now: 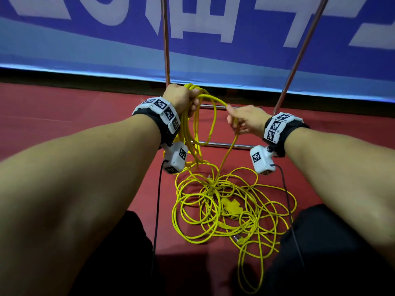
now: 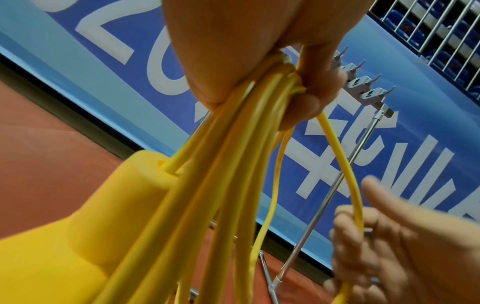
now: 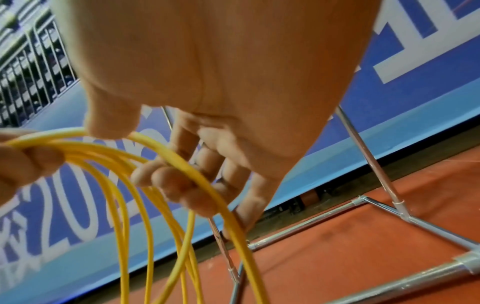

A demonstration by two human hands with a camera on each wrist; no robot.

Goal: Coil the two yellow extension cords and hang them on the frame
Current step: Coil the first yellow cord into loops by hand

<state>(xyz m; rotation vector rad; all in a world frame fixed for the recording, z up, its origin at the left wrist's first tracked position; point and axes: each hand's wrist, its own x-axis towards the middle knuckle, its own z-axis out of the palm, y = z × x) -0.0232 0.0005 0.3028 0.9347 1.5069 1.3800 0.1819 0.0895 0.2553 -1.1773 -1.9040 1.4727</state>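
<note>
Below the left hand (image 1: 181,97), clenching gathered loops (image 1: 192,133), the right hand (image 1: 243,121) is pinching 1 strand (the floor tangle (image 1: 230,208) risks snagging it).

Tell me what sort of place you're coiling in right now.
Probably a sports hall or arena: a red floor, a long blue banner with large white characters along its edge, and railings with what look like blue seats behind them.
</note>
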